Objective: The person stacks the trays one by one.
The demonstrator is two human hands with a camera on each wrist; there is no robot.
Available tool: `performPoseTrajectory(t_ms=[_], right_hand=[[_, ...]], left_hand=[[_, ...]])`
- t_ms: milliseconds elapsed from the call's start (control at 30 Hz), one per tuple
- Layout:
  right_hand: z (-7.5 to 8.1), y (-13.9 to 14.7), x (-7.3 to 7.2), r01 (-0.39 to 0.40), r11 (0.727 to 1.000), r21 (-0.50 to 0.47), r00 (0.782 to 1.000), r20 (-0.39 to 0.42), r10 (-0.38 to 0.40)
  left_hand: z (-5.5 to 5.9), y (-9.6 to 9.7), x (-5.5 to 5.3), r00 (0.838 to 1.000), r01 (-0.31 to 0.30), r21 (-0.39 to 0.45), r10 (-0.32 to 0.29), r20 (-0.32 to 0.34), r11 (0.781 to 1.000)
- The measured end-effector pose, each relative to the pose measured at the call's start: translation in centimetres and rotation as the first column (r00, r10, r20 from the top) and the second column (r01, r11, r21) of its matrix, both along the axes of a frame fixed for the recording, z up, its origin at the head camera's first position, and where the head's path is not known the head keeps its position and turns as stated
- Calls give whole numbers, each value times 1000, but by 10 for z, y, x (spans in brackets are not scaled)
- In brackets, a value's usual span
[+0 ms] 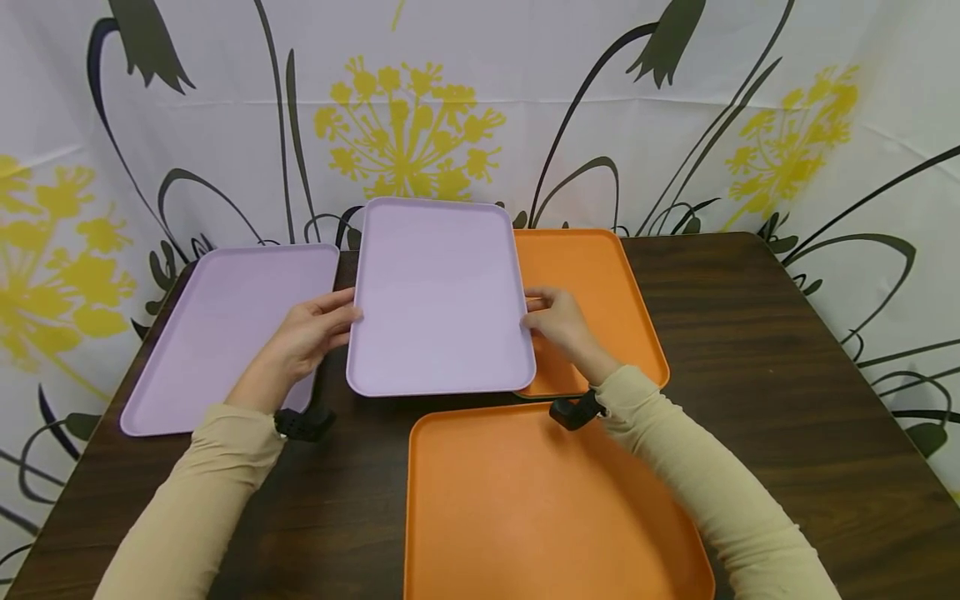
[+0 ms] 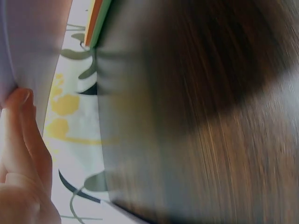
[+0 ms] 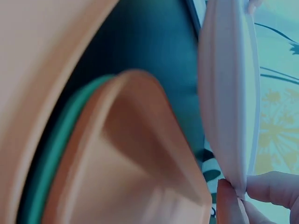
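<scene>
Both hands hold a lavender tray point(image 1: 442, 300) up off the table, one at each side edge. My left hand point(image 1: 303, 337) grips its left rim with the thumb on the near face and the fingers behind. On the opposite rim, my right hand point(image 1: 562, 325) pinches the edge between thumb and fingers, as the right wrist view also shows. Beneath the right hand lies an orange tray point(image 1: 600, 283), partly hidden by the held tray. A green rim point(image 3: 60, 144) shows under that orange tray in the right wrist view.
A second lavender tray point(image 1: 225, 325) lies at the table's left edge, partly behind the left arm. Nearest the front is a larger orange tray point(image 1: 487, 500), under the right forearm. The dark wooden table point(image 1: 780, 400) meets a flower-patterned curtain point(image 1: 570, 125) at the back.
</scene>
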State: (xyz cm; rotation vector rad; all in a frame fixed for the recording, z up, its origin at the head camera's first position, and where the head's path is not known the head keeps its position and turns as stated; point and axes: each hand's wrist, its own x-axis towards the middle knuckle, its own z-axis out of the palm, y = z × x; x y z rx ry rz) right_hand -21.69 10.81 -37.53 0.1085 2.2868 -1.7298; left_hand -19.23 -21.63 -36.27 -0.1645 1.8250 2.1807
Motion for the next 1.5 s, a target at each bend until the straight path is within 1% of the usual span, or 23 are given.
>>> performPoseTrajectory(t_ms=[167, 267, 400, 533, 767, 967, 1133, 1367, 1500], right_hand=[[4, 11, -2, 5, 1000, 18, 1000, 12, -5], [7, 18, -3, -4, 999, 48, 1000, 16, 3], [11, 28, -4, -29, 995, 93, 999, 17, 27], [13, 38, -5, -33, 992, 122, 999, 13, 32], [16, 57, -7, -44, 990, 136, 999, 30, 40], [22, 72, -9, -37, 985, 169, 998, 49, 29], [25, 81, -10, -25, 983, 179, 998, 63, 14], [25, 95, -13, 1, 977, 215, 998, 68, -16], [25, 106, -13, 10, 980, 197, 997, 67, -24]], left_hand=[[0, 12, -1, 1000, 1, 9, -1, 5, 1000], [0, 20, -2, 1000, 3, 5, -3, 9, 1000], [-1, 31, -3, 1000, 3, 19, -3, 29, 1000], [-1, 41, -4, 999, 4, 19, -5, 41, 1000], [1, 60, -5, 997, -13, 4, 12, 70, 1000], [1, 75, -9, 994, -16, -9, 16, 105, 1000], [-1, 86, -14, 992, -24, -30, 27, 121, 999], [-5, 104, -20, 991, -14, -53, 21, 133, 999], [-5, 117, -23, 990, -18, -74, 28, 136, 997]])
